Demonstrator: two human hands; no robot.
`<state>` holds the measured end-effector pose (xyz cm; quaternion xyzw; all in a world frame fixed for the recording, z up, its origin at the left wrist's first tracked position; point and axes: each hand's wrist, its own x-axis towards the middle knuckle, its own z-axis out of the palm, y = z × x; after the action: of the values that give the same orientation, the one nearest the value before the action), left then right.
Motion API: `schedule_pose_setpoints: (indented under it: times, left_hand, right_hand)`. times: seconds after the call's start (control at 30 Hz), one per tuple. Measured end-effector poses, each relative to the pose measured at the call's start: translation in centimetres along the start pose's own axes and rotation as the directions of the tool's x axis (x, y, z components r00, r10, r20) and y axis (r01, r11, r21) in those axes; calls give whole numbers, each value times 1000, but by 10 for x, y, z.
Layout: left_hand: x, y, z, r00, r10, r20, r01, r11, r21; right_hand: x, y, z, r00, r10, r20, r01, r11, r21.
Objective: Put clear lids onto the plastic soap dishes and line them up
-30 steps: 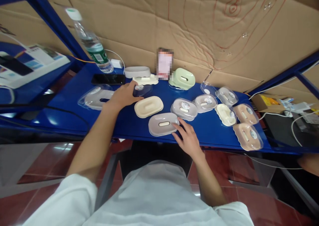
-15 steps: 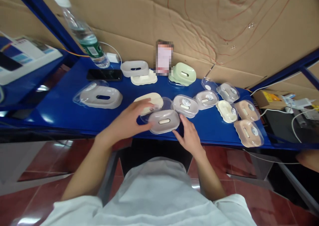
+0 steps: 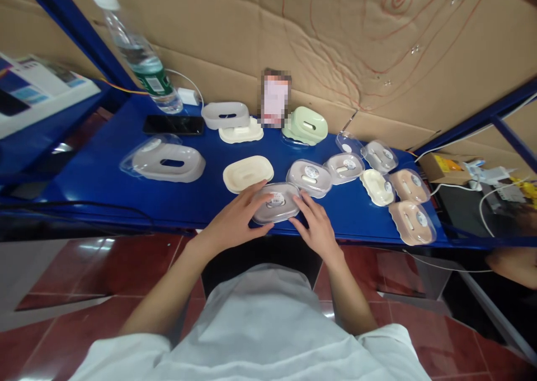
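Note:
A grey oval soap dish (image 3: 276, 212) lies near the table's front edge, a clear lid (image 3: 289, 194) with a label covering its top. My left hand (image 3: 241, 216) grips the dish and lid from the left, fingers over the upper edge and thumb along the lower. From the right, my right hand (image 3: 314, 224) clasps the same piece. Just beyond my left fingers rests a cream oval tray (image 3: 248, 173). A lidded grey dish (image 3: 309, 179) stands behind my right fingers, and another lidded one (image 3: 344, 168) adjoins it.
Several lidded beige and cream dishes (image 3: 413, 224) sit at the right. A green dish (image 3: 305, 125) and a grey frame (image 3: 226, 115) stand at the back. Left are another grey frame (image 3: 178, 165), a black phone (image 3: 173, 125) and a water bottle (image 3: 153, 79). At far right, a person's arm (image 3: 514, 266) shows.
The clear lid beside the cream tray has been moved onto the grey soap dish. My left hand has shifted right and closed in on the dish; my right hand stays at its right end.

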<state>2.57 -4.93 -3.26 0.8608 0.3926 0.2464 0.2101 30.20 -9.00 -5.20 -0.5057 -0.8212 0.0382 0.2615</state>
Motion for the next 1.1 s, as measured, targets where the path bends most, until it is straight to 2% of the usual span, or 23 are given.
schedule_pose_setpoints:
  times: [0.23,0.37,0.57,0.73,0.87,0.97,1.1]
  left_hand:
    - [-5,-3,21,993,33,-117,-32,999,6]
    - [-1,-4,19,991,17,-131,-17,1000,1]
    - [10,0,16,981,68,-182,-67,998,14]
    - [7,0,20,982,61,-179,-64,998,-10]
    - [-2,0,21,986,31,-166,-38,998,-41]
    - [-6,-1,25,983,64,-170,-62,998,13]
    - [-10,-4,31,979,70,-191,-57,996,74]
  right_hand:
    - [-3,5,4,998,-32,-58,36,997,71]
    - [-4,5,4,999,8,-45,0,984,180]
    - [-5,5,5,995,94,-28,-84,963,257]
    - [-4,1,3,995,97,-19,-91,978,187]
    - [-4,-1,1,1000,-2,-10,3,997,75]
    - [-5,-1,1,998,-66,-22,67,997,31]
    - [-7,0,1,996,-81,-30,82,996,25]
